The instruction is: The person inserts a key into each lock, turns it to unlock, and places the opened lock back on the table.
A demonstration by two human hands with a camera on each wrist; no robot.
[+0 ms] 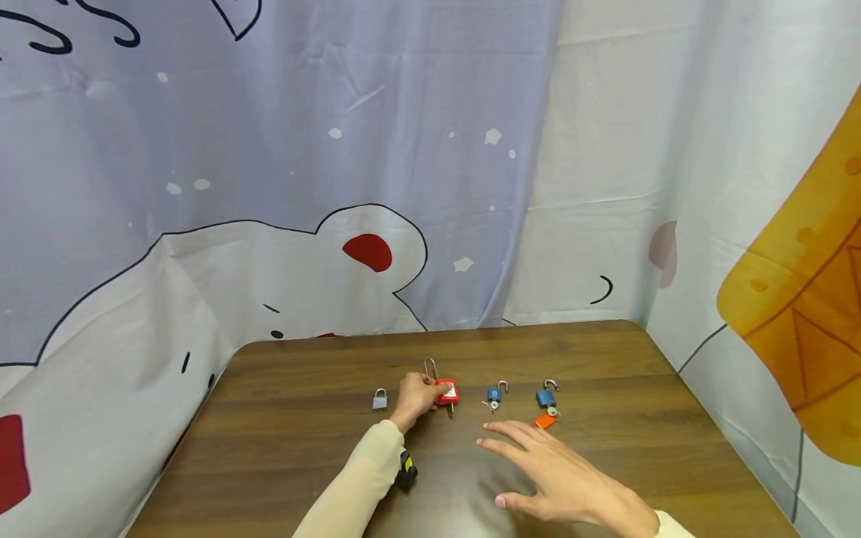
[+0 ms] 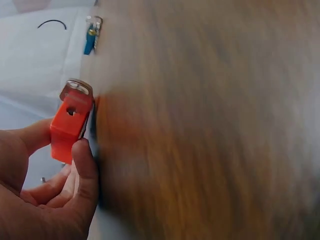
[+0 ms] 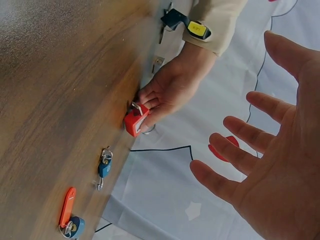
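Observation:
My left hand (image 1: 415, 397) pinches a red padlock (image 1: 447, 391) between thumb and fingers, its tall shackle pointing away and a key hanging at its near side. The left wrist view has the red padlock (image 2: 71, 122) close up, keyhole end showing. My right hand (image 1: 548, 471) hovers over the table's near right part, fingers spread, holding nothing; in the right wrist view its palm (image 3: 280, 165) shows. Right of the red padlock lies a blue padlock (image 1: 494, 394), shackle open, with a key. Farther right is another open blue padlock (image 1: 546, 398) with an orange tag (image 1: 544, 421).
A small grey padlock (image 1: 380, 400) lies left of my left hand, its shackle looking closed. The wooden table (image 1: 282, 448) ends at a printed curtain (image 1: 430, 172) behind. A black strap device (image 1: 406, 469) sits on my left wrist.

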